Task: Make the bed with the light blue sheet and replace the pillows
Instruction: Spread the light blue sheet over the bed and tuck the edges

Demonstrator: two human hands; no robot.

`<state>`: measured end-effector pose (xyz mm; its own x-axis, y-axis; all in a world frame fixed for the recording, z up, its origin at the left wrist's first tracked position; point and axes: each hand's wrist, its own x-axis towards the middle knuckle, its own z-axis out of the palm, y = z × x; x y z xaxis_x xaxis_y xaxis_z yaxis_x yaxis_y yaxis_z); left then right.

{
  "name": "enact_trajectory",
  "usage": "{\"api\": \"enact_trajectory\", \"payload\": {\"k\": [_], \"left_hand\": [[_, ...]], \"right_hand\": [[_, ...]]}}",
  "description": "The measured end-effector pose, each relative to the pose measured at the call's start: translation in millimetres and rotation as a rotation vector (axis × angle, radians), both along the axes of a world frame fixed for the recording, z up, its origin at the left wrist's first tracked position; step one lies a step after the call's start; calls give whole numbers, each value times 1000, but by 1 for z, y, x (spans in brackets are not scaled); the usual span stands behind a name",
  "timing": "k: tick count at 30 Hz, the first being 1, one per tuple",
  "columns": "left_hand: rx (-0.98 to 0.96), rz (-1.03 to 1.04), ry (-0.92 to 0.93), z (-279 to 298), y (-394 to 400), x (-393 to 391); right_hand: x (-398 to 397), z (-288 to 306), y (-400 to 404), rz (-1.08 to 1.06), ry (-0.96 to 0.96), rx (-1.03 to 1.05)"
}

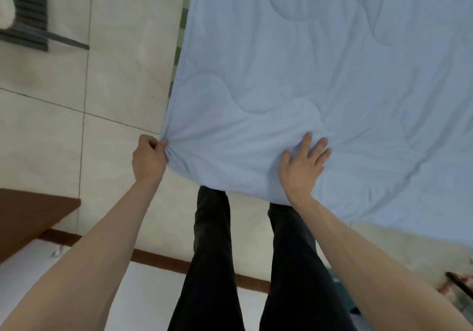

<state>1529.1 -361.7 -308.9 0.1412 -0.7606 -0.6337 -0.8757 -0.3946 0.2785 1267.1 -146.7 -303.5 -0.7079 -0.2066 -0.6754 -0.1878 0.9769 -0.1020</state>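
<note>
Two hands: both on the light blue sheet, lower centre of frame.
Left hand: fist bunched on the corner.
Right hand: fingers spread, pressing flat just inside the edge.
Sheet: stretches up and right, away from both.
Pillows: none visible.

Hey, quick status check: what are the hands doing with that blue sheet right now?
Left hand pinching the light blue sheet at its corner. Right hand flat on it, fingers spread. Nothing in the way.
</note>
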Motion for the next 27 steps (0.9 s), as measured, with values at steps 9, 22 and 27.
{"api": "enact_trajectory", "payload": {"k": [9,22,27], "left_hand": [[182,-232,116,-6,-34,13],[273,-254,124,-26,-53,62],[350,-301,75,-43,-61,62]], "right_hand": [[99,-9,37,-1348,-20,-77],[50,-50,-152,171,511,-406],[159,-67,7,-827,325,44]]}}
